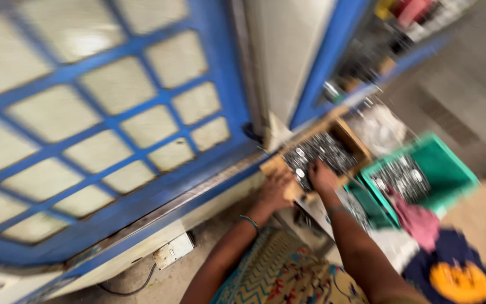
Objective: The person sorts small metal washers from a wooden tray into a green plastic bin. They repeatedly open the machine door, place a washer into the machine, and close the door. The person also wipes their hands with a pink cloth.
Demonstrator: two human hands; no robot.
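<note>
Workshop corner, blurred: blue-framed mesh panel [102,129] fills the left, concrete floor [479,73] at right. Both forearms reach fwd & down from bottom of frame. Left hand [275,188] lies flat w/ fingers clamped on near edge of a wooden box [351,137] full of small metal parts [319,153]. Right hand [322,175] is down among the parts, fingers curled; can't tell if it's grasping any. Green plastic bin [445,169] w/ more metal parts sits just right of box.
</note>
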